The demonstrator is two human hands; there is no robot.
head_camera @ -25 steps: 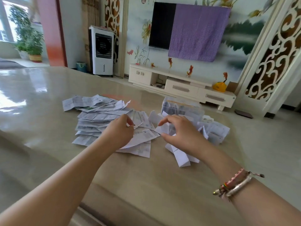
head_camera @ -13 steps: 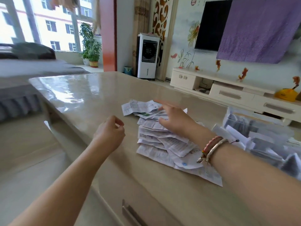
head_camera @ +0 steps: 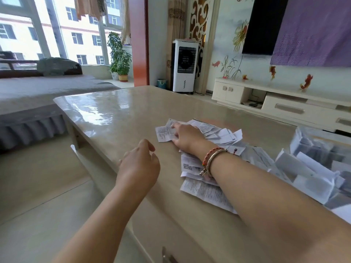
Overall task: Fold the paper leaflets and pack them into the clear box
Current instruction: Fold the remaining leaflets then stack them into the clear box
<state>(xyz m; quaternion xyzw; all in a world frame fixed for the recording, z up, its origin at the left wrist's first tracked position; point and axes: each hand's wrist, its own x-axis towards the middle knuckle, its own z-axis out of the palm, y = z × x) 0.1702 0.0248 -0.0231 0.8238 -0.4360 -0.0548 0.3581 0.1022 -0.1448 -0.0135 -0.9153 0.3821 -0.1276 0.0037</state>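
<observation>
A loose pile of flat printed paper leaflets (head_camera: 205,188) lies on the glossy beige table (head_camera: 117,114). My right hand (head_camera: 187,137) reaches across the pile, its fingers pressed flat on the far left leaflet (head_camera: 163,132). My left hand (head_camera: 139,166) hovers over the table's near edge, left of the pile, fingers loosely curled and holding nothing. At the right edge stands the clear box (head_camera: 321,147) with folded leaflets inside, and several folded leaflets (head_camera: 311,179) lie heaped in front of it.
The table's near edge runs diagonally under my left arm, with a drawer handle (head_camera: 167,257) below. A grey bed (head_camera: 38,92) stands to the left across the floor. A white TV cabinet (head_camera: 275,103) and a white air cooler (head_camera: 184,67) stand beyond the table.
My view has swung left. My right hand left the folded leaflets near the box and reached over to the far left of the flat pile. My left hand let go of its leaflet and drew back.
</observation>
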